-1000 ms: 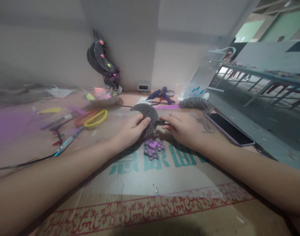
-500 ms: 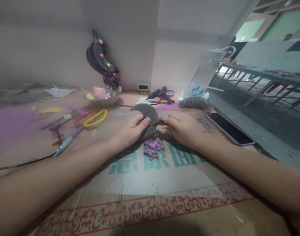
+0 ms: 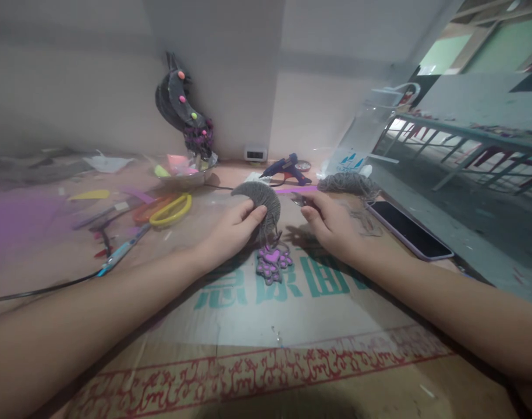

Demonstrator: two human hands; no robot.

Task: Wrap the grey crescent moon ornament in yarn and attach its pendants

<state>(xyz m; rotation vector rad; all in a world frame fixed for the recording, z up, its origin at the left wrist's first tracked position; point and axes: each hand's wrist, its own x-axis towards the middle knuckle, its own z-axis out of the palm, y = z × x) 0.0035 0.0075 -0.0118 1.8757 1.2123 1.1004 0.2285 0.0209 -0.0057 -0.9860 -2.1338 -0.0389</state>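
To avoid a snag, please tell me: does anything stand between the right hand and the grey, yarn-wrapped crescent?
Nothing visible blocks the gap between the right hand and the grey, yarn-wrapped crescent in the left hand; only the right hand's own small metallic tool reaches into it.

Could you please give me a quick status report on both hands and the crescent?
Left hand gripping crescent. Right hand apart from crescent, holding small metal tool. Paws by crescent's near end. Phone off right, not between hands.
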